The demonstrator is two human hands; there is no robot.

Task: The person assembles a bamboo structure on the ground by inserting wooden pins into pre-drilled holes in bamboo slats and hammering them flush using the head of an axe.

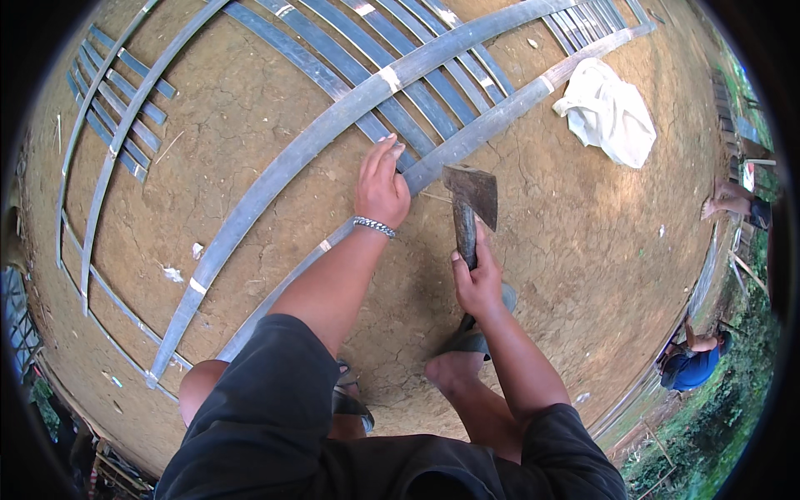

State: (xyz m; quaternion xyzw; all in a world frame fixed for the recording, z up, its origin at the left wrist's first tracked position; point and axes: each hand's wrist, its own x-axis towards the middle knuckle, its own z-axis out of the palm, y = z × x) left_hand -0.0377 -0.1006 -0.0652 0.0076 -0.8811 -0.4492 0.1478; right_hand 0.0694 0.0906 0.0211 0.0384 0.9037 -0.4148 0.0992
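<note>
My right hand (481,279) is closed round the dark handle of a hatchet (477,196), held head up with its broad worn blade turned to the right. My left hand (384,185), wearing a chain bracelet, reaches forward with its fingers curled on the near end of a dark bamboo slat (321,77); the fingertips are partly hidden. That slat passes the long curved strip (287,158) and ends close to a second long strip (467,143). Several similar slats lie side by side across the two strips.
A crumpled white cloth or sack (607,112) lies on the cracked dirt ground at right. Another slatted frame (117,129) lies at far left. My sandalled feet (460,367) stand close below the hatchet. A person in blue (696,367) is at the right edge, near plants.
</note>
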